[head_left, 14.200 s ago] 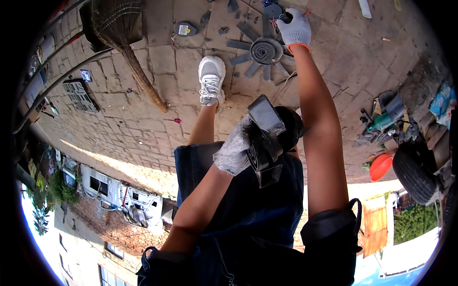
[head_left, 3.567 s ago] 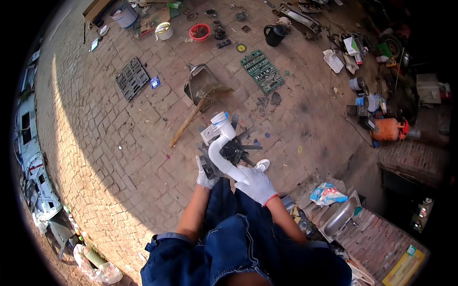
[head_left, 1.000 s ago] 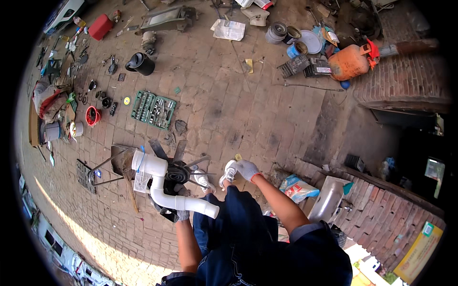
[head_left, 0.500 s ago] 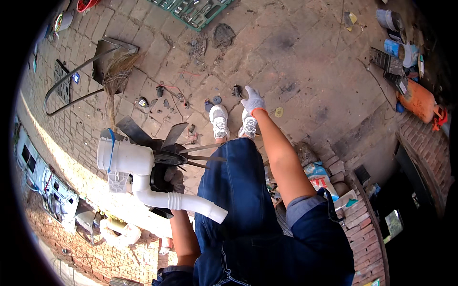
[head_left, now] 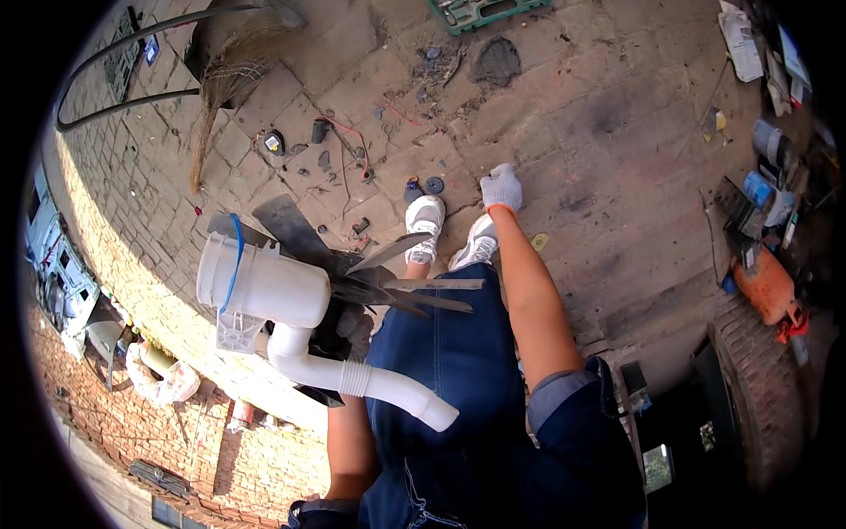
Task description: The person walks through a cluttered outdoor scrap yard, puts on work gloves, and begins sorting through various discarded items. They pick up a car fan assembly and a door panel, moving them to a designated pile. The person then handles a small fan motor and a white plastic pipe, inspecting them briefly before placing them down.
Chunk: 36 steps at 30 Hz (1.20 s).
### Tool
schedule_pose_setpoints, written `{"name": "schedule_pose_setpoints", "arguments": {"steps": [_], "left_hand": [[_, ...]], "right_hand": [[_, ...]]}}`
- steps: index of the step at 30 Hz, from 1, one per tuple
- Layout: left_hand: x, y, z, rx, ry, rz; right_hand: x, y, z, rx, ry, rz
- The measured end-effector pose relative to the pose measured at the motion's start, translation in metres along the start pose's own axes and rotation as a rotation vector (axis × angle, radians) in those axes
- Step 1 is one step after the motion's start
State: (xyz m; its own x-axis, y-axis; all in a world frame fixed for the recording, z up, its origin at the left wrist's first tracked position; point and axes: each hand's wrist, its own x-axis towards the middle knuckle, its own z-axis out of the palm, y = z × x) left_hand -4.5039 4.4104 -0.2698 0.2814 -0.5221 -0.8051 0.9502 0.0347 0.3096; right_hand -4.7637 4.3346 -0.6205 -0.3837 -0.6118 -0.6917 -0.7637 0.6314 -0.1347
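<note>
At my left is a black-bladed fan (head_left: pixel 295 225) together with a white plastic tank (head_left: pixel 282 286) that has a blue strap and a curved white pipe. My left hand (head_left: pixel 355 324), in a dark grey glove, grips the fan near its hub; the tank and pipe cover much of the hand. My right hand (head_left: pixel 502 188), in a pale glove with an orange cuff, is closed low over the paving beyond my right shoe. Whatever its fingers hold is hidden. A blue-and-black cap (head_left: pixel 412 190) and a round grey disc (head_left: pixel 434 185) lie just left of it.
Small dark parts and a red wire (head_left: pixel 357 141) are scattered on the floor ahead. A broom (head_left: pixel 233 75) lies by a long-handled dustpan (head_left: pixel 132 108) at far left. A green tool case (head_left: pixel 480 19) is at the top. At right are an orange gas cylinder (head_left: pixel 765 286) and several containers.
My right hand has gone from open fingers beside a small black cylinder to a closed grip, and that cylinder no longer shows. The view has shifted; the fan and tank remain at my left.
</note>
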Motion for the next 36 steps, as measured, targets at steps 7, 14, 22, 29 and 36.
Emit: {"name": "schedule_pose_setpoints", "arguments": {"steps": [7, 14, 22, 29, 36], "left_hand": [[-0.046, 0.004, 0.02, -0.047, -0.031, 0.008], [-0.037, -0.005, -0.008, 0.009, -0.011, 0.02], [-0.02, -0.011, -0.051, 0.065, 0.049, 0.055], [-0.039, -0.007, -0.034, 0.088, -0.01, 0.031], [-0.089, 0.004, 0.027, 0.281, -0.097, 0.134]], "right_hand": [[-0.063, -0.001, -0.096, -0.287, -0.247, -0.216], [-0.042, 0.029, -0.011, -0.117, -0.206, -0.136], [-0.004, -0.001, 0.044, 0.016, 0.046, -0.136], [-0.095, 0.03, -0.045, 0.094, 0.011, 0.072], [-0.205, 0.135, -0.193, 0.218, -0.07, 0.157]]}}
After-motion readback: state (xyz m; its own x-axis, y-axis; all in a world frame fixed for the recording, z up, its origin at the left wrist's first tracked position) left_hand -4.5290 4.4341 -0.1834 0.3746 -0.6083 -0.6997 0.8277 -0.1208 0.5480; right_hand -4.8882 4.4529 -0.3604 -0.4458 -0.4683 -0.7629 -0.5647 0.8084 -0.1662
